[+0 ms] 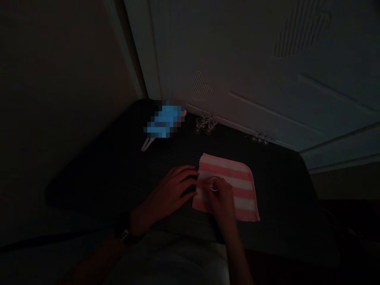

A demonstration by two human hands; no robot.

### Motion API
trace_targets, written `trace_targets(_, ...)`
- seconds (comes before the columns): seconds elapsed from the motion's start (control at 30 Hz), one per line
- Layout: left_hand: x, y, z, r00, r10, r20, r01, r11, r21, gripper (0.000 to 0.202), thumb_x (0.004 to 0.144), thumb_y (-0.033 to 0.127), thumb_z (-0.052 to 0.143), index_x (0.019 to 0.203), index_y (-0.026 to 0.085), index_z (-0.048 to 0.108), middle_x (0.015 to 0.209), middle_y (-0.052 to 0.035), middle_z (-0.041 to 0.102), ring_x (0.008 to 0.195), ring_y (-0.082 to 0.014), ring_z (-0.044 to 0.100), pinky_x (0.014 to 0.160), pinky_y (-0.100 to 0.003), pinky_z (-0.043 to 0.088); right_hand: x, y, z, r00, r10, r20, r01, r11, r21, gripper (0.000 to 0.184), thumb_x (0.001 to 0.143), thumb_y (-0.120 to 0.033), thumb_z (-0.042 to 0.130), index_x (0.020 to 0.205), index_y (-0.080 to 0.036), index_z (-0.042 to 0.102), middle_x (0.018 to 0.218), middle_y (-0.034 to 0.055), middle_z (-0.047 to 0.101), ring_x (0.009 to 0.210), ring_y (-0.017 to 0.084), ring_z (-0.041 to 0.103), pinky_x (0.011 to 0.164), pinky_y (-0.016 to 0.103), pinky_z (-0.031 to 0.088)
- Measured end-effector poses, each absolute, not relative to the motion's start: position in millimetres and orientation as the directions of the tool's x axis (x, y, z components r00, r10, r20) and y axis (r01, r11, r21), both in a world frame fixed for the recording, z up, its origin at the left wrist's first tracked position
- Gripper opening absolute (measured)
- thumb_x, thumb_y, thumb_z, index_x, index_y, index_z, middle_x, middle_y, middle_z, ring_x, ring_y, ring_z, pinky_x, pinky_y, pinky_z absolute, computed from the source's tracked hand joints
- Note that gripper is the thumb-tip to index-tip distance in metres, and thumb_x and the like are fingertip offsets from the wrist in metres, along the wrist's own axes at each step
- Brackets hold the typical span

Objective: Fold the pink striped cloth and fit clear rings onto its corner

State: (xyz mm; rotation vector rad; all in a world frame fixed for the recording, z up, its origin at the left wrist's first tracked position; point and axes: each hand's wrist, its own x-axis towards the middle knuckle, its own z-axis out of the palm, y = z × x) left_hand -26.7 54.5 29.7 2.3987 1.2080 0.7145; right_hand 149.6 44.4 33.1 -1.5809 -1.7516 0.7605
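Observation:
A pink-and-white striped cloth (243, 184) lies flat on the dark table. Over its left half, my right hand (223, 196) has its fingers closed around a small clear glass (213, 184), whose round rim catches the light. Just left of it, my left hand (181, 184) rests low over the table, fingers stretched and apart, their tips at the cloth's left edge. Nothing shows in the left hand. The dim light and my fingers hide much of the glass.
Several small clear glasses (206, 123) stand in a cluster at the back of the table (166, 158). Farther right is another group of small glass pieces (261, 137) by the wall. A blurred blue-screened object (164, 122) sits on a pale stand (147, 143) at back left.

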Motion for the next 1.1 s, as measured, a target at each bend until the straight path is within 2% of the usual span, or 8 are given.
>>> trace_targets(0.13, -28, 54, 32, 0.501, 0.809, 0.308, 0.602, -0.581, 0.548, 0.014, 0.081, 0.021, 0.054, 0.092, 0.023, 0.063, 0.117, -0.0034, 0.055, 0.119, -0.0215, 0.039, 0.098, -0.043, 0.035, 149, 46, 34, -0.119, 0.989, 0.092, 0.611, 0.146, -0.778, 0.014, 0.084, -0.021, 0.047, 0.085, -0.021, 0.061, 0.087, 0.0024, 0.065, 0.082, 0.016, 0.055, 0.078, 0.030, 0.037)
trace_targets(0.3, -30, 54, 31, 0.525, 0.798, 0.295, 0.574, -0.588, 0.570, 0.013, 0.082, 0.024, 0.054, 0.086, 0.024, 0.066, 0.113, -0.0007, 0.060, 0.115, -0.0202, 0.043, 0.095, -0.041, 0.037, 145, 47, 35, -0.102, 0.986, 0.133, 0.660, 0.167, -0.732, 0.013, 0.085, -0.023, 0.048, 0.081, -0.021, 0.060, 0.083, 0.0017, 0.063, 0.080, 0.017, 0.055, 0.076, 0.031, 0.036)
trace_targets(0.7, -27, 51, 33, 0.536, 0.800, 0.270, 0.621, -0.591, 0.516, 0.014, 0.083, 0.026, 0.052, 0.083, 0.025, 0.066, 0.111, 0.0040, 0.063, 0.115, -0.0200, 0.044, 0.095, -0.040, 0.037, 151, 48, 29, -0.116, 0.980, 0.160, 0.711, 0.194, -0.675, 0.008, 0.082, -0.024, 0.054, 0.077, -0.019, 0.058, 0.082, 0.0027, 0.058, 0.080, 0.017, 0.052, 0.074, 0.031, 0.037)
trace_targets(0.9, -28, 53, 28, 0.530, 0.811, 0.246, 0.645, -0.574, 0.505, 0.014, 0.083, 0.028, 0.052, 0.083, 0.027, 0.067, 0.112, 0.0048, 0.063, 0.116, -0.0219, 0.044, 0.094, -0.044, 0.036, 189, 39, 32, -0.016, 0.988, 0.153, 0.738, 0.115, -0.665, 0.011, 0.083, -0.025, 0.051, 0.076, -0.019, 0.058, 0.081, 0.0033, 0.058, 0.079, 0.018, 0.053, 0.073, 0.031, 0.038)
trace_targets(1.1, -30, 54, 25, 0.544, 0.791, 0.281, 0.641, -0.607, 0.469, 0.016, 0.083, 0.028, 0.051, 0.085, 0.025, 0.066, 0.112, 0.0027, 0.063, 0.116, -0.0220, 0.044, 0.093, -0.043, 0.037, 245, 23, 24, 0.114, 0.982, 0.152, 0.784, 0.005, -0.621, 0.017, 0.082, -0.033, 0.051, 0.084, -0.019, 0.060, 0.088, 0.0059, 0.059, 0.086, 0.021, 0.054, 0.074, 0.033, 0.039)
